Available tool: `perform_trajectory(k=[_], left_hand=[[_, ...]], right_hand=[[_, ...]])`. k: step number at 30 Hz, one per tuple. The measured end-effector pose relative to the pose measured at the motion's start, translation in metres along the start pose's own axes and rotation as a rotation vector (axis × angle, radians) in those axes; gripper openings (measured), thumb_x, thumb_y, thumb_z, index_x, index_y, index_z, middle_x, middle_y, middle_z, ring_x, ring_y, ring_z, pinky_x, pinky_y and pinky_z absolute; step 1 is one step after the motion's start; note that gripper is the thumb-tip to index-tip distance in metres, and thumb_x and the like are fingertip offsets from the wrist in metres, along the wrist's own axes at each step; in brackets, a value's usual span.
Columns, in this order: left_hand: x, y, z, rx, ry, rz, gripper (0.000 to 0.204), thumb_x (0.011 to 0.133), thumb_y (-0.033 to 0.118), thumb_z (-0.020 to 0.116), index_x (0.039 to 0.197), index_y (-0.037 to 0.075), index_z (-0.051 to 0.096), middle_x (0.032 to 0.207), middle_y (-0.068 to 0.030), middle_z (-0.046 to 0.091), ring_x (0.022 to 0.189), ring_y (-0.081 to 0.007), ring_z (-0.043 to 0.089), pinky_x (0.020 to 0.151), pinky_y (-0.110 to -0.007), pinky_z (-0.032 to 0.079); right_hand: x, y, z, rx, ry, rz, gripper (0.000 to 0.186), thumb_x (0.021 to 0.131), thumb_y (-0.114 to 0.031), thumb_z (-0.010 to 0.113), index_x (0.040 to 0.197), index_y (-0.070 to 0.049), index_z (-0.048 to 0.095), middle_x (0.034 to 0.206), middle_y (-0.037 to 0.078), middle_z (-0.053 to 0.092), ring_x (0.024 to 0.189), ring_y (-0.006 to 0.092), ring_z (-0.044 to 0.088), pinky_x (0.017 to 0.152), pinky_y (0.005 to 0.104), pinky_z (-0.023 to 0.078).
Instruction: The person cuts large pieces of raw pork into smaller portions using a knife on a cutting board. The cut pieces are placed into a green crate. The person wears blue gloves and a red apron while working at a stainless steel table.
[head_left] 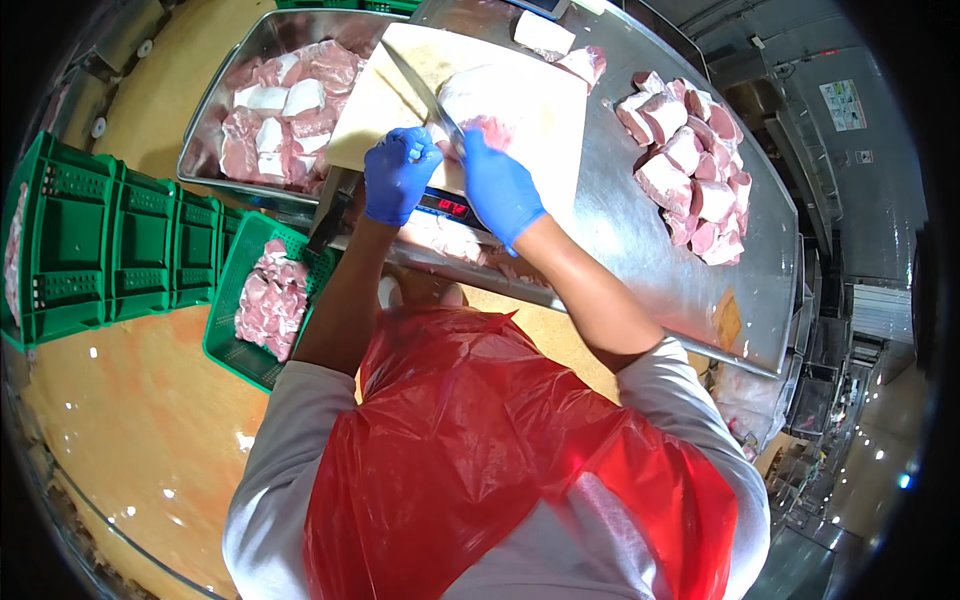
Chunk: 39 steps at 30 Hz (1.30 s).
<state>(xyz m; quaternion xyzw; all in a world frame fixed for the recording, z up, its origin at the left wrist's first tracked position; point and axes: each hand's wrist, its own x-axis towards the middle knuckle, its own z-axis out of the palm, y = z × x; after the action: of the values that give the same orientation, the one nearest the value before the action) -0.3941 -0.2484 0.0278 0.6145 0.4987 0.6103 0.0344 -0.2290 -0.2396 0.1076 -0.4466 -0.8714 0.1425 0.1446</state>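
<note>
A long knife [420, 90] is gripped in my blue-gloved right hand [502, 190], its blade slanting away to the far left over the cutting board [550, 120]. Beside the blade lies a piece of raw meat [480, 100] with a pale fat layer and a pink cut face turned toward me. My left hand [400, 178], also gloved in blue, is closed with its fingers curled at the board's near edge, left of the knife. What its fingers hold, if anything, is hidden. Between my wrists a digital scale display [443, 206] glows red.
Left of the board stands a metal tub [190, 150] of meat pieces. Cut chunks [695, 170] are heaped on the steel table [600, 240] at right; a fatty block [543, 36] lies at the back. Green crates [75, 235] line the left, one crate [225, 335] holding meat scraps.
</note>
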Motion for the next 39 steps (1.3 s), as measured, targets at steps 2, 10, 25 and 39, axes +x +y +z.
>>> perform_trajectory(k=[2, 10, 25, 39], left_hand=[[0.000, -0.001, -0.008, 0.097, 0.035, 0.046, 0.021, 0.075, 0.001, 0.072, 0.077, 0.008, 0.052, 0.070, -0.0085, 0.058, 0.063, -0.0288, 0.061, 0.057, -0.039, 0.049], [-0.017, -0.014, -0.050, 0.067, 0.220, -0.543, 0.011, 0.081, 0.007, 0.070, 0.091, 0.003, 0.070, 0.082, -0.0149, 0.070, 0.075, -0.0321, 0.069, 0.068, -0.038, 0.056], [-0.013, -0.014, -0.027, 0.286, -0.064, -0.129, 0.019, 0.080, 0.012, 0.073, 0.082, 0.008, 0.055, 0.068, -0.0135, 0.058, 0.063, -0.0374, 0.061, 0.057, -0.047, 0.048], [-0.115, -0.066, -0.246, 0.734, -0.206, -0.414, 0.027, 0.086, 0.008, 0.065, 0.113, 0.003, 0.069, 0.102, -0.0256, 0.069, 0.094, -0.0434, 0.067, 0.085, -0.049, 0.055]], right_hand=[[-0.043, 0.014, -0.012, -0.073, -0.213, 0.070, 0.027, 0.090, -0.006, 0.053, 0.114, 0.000, 0.042, 0.088, 0.031, 0.065, 0.081, 0.0483, 0.065, 0.068, 0.0548, 0.051], [-0.141, 0.021, -0.120, -0.284, -0.392, 0.150, 0.020, 0.094, -0.008, 0.053, 0.111, -0.003, 0.044, 0.085, 0.028, 0.065, 0.073, 0.0483, 0.065, 0.064, 0.0542, 0.053], [-0.039, 0.000, -0.024, -0.202, -0.284, -0.013, 0.022, 0.092, -0.008, 0.052, 0.112, 0.001, 0.046, 0.085, 0.026, 0.068, 0.078, 0.0441, 0.068, 0.068, 0.0512, 0.054], [-0.042, 0.087, -0.061, -0.115, 0.024, -0.128, 0.018, 0.098, -0.024, 0.061, 0.099, -0.006, 0.056, 0.083, 0.022, 0.064, 0.073, 0.0444, 0.063, 0.061, 0.0489, 0.052]])
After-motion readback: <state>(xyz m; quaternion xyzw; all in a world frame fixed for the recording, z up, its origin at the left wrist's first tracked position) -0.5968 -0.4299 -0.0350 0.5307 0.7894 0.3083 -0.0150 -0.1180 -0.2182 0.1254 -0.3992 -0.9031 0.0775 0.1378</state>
